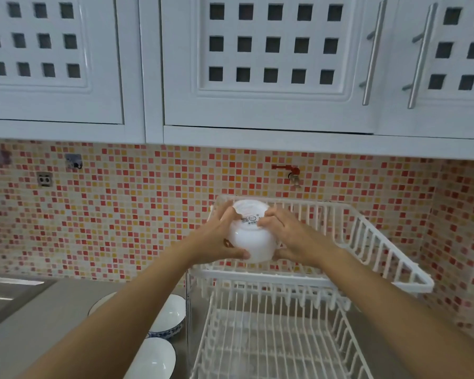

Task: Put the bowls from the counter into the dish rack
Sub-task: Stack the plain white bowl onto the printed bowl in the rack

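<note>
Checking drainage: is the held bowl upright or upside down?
Upside down, tilted: the white bowl shows its labelled base toward the camera, held between both hands above the dish rack's upper tier.

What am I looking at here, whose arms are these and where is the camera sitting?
There is no machine here. The one picture comes from a camera worn on a person's head, looking forward and down, so the two bare arms reaching out are that person's own. The left hand and the right hand together hold a white bowl, turned so its base faces the camera, over the upper tier of a white wire dish rack. The rack's lower tier looks empty. On the grey counter to the left of the rack sit more bowls, partly hidden by the left arm. Behind is a mosaic tile wall, with white cabinets above.
</note>
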### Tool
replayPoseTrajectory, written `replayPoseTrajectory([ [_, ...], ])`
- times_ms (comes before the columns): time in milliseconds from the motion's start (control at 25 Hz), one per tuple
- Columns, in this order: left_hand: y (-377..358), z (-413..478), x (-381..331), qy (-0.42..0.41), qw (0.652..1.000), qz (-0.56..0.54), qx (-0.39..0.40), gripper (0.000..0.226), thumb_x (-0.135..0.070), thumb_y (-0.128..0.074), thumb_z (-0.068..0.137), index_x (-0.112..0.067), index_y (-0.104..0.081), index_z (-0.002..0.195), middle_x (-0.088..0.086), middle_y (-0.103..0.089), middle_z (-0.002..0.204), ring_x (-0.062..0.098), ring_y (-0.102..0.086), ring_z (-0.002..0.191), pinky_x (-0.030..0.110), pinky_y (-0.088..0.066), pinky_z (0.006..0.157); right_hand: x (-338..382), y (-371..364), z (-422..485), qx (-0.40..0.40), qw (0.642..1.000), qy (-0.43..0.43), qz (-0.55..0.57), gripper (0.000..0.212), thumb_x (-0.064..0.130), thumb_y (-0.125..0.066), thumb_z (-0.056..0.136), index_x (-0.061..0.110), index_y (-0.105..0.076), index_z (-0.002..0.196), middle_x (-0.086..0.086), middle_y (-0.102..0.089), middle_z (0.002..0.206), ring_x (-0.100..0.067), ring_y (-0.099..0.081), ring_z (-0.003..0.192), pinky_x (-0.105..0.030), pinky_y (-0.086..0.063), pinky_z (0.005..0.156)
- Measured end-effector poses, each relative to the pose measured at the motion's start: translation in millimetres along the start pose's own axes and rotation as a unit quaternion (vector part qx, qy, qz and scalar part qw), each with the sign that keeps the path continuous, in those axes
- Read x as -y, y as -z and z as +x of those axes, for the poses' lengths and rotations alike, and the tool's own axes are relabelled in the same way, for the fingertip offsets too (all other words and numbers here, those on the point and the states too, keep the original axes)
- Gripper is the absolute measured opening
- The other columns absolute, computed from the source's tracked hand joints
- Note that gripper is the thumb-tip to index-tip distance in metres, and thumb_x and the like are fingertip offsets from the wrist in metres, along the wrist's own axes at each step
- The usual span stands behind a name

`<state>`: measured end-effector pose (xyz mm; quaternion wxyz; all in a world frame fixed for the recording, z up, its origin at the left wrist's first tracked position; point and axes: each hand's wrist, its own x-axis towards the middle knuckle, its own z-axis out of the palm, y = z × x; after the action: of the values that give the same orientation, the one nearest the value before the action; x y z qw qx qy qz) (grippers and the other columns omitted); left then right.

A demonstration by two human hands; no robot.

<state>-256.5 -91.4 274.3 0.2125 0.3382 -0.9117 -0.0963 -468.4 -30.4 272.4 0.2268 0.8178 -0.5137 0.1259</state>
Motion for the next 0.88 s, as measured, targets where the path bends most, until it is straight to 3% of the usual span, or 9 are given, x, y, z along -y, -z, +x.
replayPoseTrajectory([
  [80,-1.8,-0.6,-1.4,-0.005,0.999,0.04,0.004,0.088,-0.049,-0.077,0.069,-0.015,-0.028,0.134,-0.008,-0.007,0.152,0.021,-0.042,0.123,0.03,-0.046,0.095,-1.1,-1.9,-1.5,0.014,1.0,-0.006,0.022,0.085,0.033,-0.081,0.07,0.019,-0.033,0.139,-0.01,-0.029,0.148,-0.025,-0.029,0.135,-0.04,-0.037,0.11],
  [160,-4.1,-2.2,-2.9,-0.024,0.997,0.077,0.006,0.083,-0.047,-0.078,0.068,-0.014,-0.031,0.128,-0.005,-0.011,0.15,0.018,-0.045,0.112,0.025,-0.045,0.088,-2.2,-3.5,-2.7,0.038,0.995,-0.047,0.077,0.105,0.042,-0.082,0.065,0.02,-0.02,0.147,-0.004,-0.007,0.158,-0.018,-0.012,0.144,-0.034,-0.022,0.115],
  [280,-8.8,-2.5,0.9,-0.052,0.992,0.111,0.003,0.088,-0.047,-0.078,0.067,-0.021,-0.028,0.134,-0.002,-0.002,0.155,0.028,-0.032,0.136,0.035,-0.042,0.102,-0.1,-4.9,-2.7,0.081,0.977,-0.117,0.162,0.128,0.045,-0.084,0.061,0.024,0.005,0.15,0.008,0.021,0.157,-0.013,-0.003,0.146,-0.037,-0.026,0.116],
  [360,-9.2,-1.9,4.2,-0.049,0.992,0.115,0.014,0.099,-0.048,-0.078,0.066,-0.028,-0.018,0.142,0.0,0.011,0.159,0.03,-0.008,0.147,0.046,-0.035,0.111,1.1,-6.0,-1.9,0.085,0.975,-0.117,0.168,0.129,0.043,-0.084,0.062,0.02,0.009,0.15,0.005,0.018,0.158,-0.012,0.003,0.147,-0.038,-0.019,0.119],
  [440,-9.6,0.1,6.6,-0.033,0.993,0.109,0.033,0.109,-0.049,-0.077,0.066,-0.032,-0.006,0.147,0.0,0.02,0.159,0.029,0.003,0.148,0.052,-0.026,0.114,1.8,-6.8,-2.1,0.082,0.976,-0.111,0.168,0.127,0.042,-0.084,0.064,0.015,0.005,0.15,0.0,0.01,0.16,-0.011,0.006,0.147,-0.028,-0.006,0.119],
  [520,-11.2,1.9,6.8,-0.022,0.992,0.113,0.043,0.113,-0.052,-0.076,0.067,-0.033,0.0,0.149,0.0,0.022,0.159,0.031,0.004,0.148,0.052,-0.021,0.115,1.5,-7.2,-2.7,0.083,0.976,-0.113,0.167,0.127,0.043,-0.083,0.064,0.014,0.005,0.15,0.001,0.009,0.16,-0.01,0.006,0.146,-0.024,-0.004,0.115],
  [760,-8.7,2.9,5.7,-0.013,0.992,0.108,0.059,0.122,-0.058,-0.073,0.067,-0.036,0.015,0.147,-0.004,0.024,0.158,0.028,0.005,0.148,0.054,-0.022,0.115,2.0,-1.2,-4.0,0.108,0.976,-0.118,0.146,0.129,0.051,-0.079,0.066,0.02,0.015,0.149,0.009,0.02,0.158,-0.005,0.011,0.145,-0.03,-0.01,0.118],
  [880,1.3,-0.9,1.1,-0.001,0.995,0.076,0.07,0.122,-0.06,-0.069,0.071,-0.032,0.022,0.146,-0.005,0.027,0.157,0.021,0.011,0.148,0.053,-0.014,0.118,3.8,10.5,-5.6,0.148,0.97,-0.122,0.148,0.127,0.04,-0.077,0.071,0.02,0.023,0.147,0.015,0.031,0.152,0.003,0.02,0.136,-0.029,-0.007,0.115],
])
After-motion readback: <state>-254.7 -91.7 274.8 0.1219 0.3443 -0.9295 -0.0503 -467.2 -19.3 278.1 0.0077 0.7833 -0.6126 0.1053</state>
